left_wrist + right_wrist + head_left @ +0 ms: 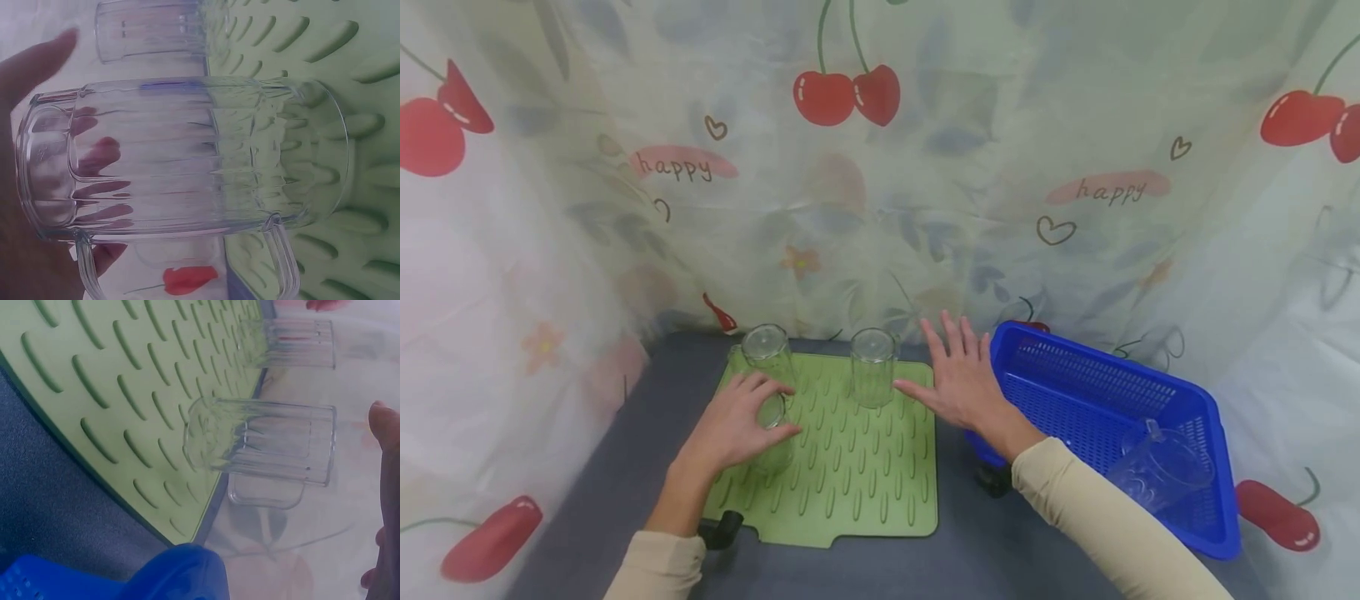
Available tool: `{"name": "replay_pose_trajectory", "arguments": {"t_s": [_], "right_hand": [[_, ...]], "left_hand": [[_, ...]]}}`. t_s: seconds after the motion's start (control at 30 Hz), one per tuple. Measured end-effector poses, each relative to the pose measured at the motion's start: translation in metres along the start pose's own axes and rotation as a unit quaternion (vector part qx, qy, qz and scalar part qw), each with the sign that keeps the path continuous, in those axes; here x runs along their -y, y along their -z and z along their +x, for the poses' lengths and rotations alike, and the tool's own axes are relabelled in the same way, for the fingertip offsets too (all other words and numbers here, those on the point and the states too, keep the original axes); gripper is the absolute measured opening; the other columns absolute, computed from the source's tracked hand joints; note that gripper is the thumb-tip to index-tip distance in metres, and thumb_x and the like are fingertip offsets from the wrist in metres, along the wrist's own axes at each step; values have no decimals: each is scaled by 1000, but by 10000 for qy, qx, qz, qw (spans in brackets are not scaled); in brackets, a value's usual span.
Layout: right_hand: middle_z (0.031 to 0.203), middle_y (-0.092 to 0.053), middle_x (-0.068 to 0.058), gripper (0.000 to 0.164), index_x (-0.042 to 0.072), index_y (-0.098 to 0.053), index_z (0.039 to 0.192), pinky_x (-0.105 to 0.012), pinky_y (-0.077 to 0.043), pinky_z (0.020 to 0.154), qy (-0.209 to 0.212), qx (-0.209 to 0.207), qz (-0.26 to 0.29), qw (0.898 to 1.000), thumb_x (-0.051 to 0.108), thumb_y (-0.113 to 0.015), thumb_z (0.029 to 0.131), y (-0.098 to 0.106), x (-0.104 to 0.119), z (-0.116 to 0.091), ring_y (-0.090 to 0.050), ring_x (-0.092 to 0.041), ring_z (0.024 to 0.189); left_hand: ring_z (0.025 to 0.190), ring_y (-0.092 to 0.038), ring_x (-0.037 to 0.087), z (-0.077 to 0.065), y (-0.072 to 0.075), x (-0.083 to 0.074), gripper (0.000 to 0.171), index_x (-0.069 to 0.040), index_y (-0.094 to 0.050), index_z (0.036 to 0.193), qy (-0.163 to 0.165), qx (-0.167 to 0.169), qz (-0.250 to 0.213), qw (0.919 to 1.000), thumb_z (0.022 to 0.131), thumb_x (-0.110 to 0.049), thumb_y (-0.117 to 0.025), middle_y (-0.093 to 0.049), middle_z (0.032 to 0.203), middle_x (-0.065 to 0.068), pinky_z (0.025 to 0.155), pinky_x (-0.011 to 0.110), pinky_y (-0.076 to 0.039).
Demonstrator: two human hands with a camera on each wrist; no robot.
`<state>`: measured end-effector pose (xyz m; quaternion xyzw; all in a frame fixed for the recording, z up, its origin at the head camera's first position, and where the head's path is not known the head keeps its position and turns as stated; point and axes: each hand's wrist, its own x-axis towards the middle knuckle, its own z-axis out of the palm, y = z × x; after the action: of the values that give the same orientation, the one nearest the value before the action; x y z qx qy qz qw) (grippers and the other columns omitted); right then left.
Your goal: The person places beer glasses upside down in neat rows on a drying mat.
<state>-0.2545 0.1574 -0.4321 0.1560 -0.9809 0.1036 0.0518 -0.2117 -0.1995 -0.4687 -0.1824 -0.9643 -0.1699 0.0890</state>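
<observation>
Three clear glass mugs stand upside down on a green ridged mat (850, 467). My left hand (726, 425) is at the front-left mug (775, 458), fingers and thumb spread apart on either side of its base. In the left wrist view the thumb (40, 65) is off the glass of that mug (169, 162), while several fingertips show through it. Behind it stands the back-left mug (767, 343). To the right is the back-right mug (873, 375), its handle visible in the right wrist view. Beside it my right hand (962, 379) holds nothing, fingers spread.
A blue perforated basket (1213, 467) stands right of the mat, with another clear mug (1165, 467) lying tilted inside. The dark grey tabletop (880, 575) shows around the mat. A printed curtain (925, 192) encloses the back and sides.
</observation>
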Motion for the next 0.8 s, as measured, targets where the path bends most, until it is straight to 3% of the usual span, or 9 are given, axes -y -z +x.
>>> {"name": "replay_pose_trajectory", "arguments": {"t_s": [0.17, 0.37, 0.63, 0.8], "right_hand": [[174, -1, -14, 102, 25, -4, 166, -73, -6, 123, -15, 38, -25, 10000, 81, -45, 91, 1, -3, -1, -2, -45, 159], [174, -1, -14, 102, 25, -3, 166, -73, -7, 123, -50, 1, -41, 10000, 80, -46, 92, 1, -8, -3, -3, -44, 159], [174, -1, -14, 102, 23, -4, 166, -74, -5, 123, -151, 78, -9, 9999, 79, -46, 92, 5, -18, -7, -2, -44, 159], [173, -1, -14, 102, 23, -3, 166, -74, -5, 122, -210, 97, -36, 9997, 78, -46, 93, 8, -24, -10, -2, -45, 159]], "left_hand": [[115, -59, 28, 0, 6, -2, 52, -26, -67, 128, 145, -47, -249, 9996, 90, -61, -69, -63, 126, 2, 93, 53, -51], [122, -55, 32, 0, 21, 8, 50, -23, -65, 131, 435, -82, -991, 9941, 97, -59, -60, -63, 132, 5, 96, 58, -47], [113, -57, 31, 2, 34, 36, 39, -11, -65, 131, 430, -795, -1544, 9839, 105, -38, -57, -65, 122, 10, 91, 48, -47], [114, -56, 29, 4, 35, 48, 41, -7, -62, 134, 664, -1011, -1693, 9781, 106, -37, -54, -63, 123, 13, 92, 48, -47]]}}
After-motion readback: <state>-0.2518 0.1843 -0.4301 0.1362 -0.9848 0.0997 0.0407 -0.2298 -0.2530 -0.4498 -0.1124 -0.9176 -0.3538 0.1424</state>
